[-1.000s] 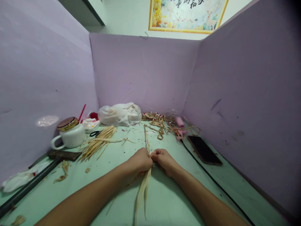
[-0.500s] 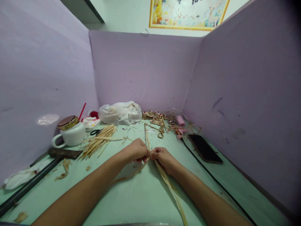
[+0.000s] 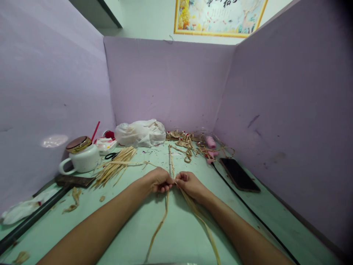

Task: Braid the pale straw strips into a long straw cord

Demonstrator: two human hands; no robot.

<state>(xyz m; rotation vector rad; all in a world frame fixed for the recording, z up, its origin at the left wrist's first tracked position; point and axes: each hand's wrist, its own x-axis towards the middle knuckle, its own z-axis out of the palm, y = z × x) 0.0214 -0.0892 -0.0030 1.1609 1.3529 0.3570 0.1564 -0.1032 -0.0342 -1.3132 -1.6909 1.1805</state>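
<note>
A thin twisted straw cord runs away from me over the pale green tabletop. At its near end my left hand and my right hand pinch close together, fingertips almost touching. Below my left hand hangs a narrow straw strand that curves toward the front edge. From beneath my right hand a wider flat straw strip trails toward me. Both hands are closed; the exact spot between the fingertips is partly hidden.
On the left lie a bundle of straw strips, black-handled scissors, a white mug and a hammer. A white plastic bag and braided straw pieces sit at the back. Rightward are a phone and a black cable.
My left hand has drawn slightly left from my right hand. The strand under it has swung from pointing leftward to hanging toward the front edge. My right hand stays nearly in place.
</note>
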